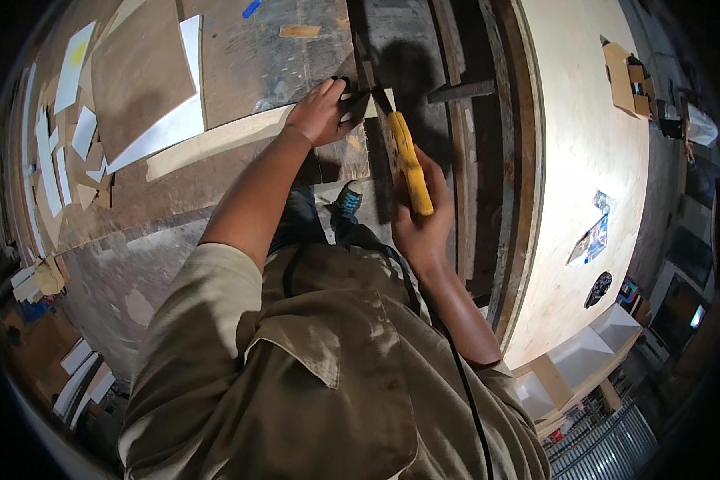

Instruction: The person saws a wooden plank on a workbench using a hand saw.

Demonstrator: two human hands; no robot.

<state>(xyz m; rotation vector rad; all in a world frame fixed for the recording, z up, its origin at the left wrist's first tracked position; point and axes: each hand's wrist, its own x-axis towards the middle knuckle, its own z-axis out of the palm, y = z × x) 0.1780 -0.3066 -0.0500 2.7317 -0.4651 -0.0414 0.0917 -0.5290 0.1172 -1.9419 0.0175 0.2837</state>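
Note:
My right hand (pixel 424 220) is wrapped round the yellow handle of a handsaw (pixel 412 164). The saw's dark blade points away from me, by the end of a long pale wooden strip (pixel 224 140). That strip lies across the near part of the worktable (pixel 256 64), and its right end sticks out past the table's edge. My left hand (pixel 322 114) grips the strip close to this end, left of the saw, with fingers bent and thumb toward me. Shadow darkens the gap between thumb and fingers. Where exactly the blade meets the wood is hard to make out.
A brown board (pixel 140 80) and white offcuts (pixel 84 132) lie on the table's left. A small wood piece (pixel 299 31) lies farther back. On my right stands a pale plywood surface (pixel 572 160) with a plastic packet (pixel 592 240) and an open cardboard box (pixel 622 80). A person (pixel 698 128) is beyond.

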